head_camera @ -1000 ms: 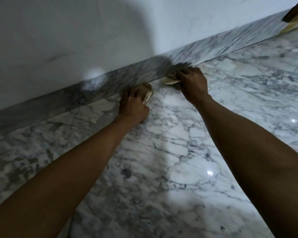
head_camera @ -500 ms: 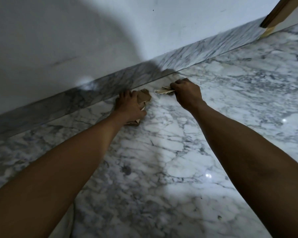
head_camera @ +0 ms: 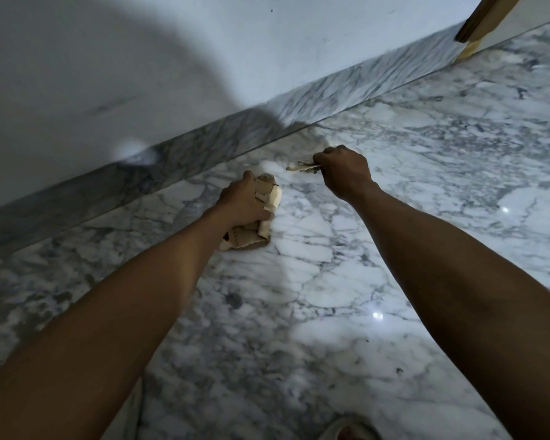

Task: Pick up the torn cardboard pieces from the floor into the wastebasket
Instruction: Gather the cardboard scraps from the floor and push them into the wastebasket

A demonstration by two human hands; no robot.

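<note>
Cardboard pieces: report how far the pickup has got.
Done: no loose scraps show on the marble floor in this view. In hand: the left hand grips a bundle of torn cardboard pieces, and the right hand pinches a thin cardboard strip in its fingers. Left: both loads must go into the wastebasket, which is not in view.

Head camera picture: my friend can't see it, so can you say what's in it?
Two bare arms reach over a marble floor near the wall: the left hand grips a bunch of torn cardboard pieces, and the right hand pinches a thin cardboard scrap. No wastebasket is in view.
</note>
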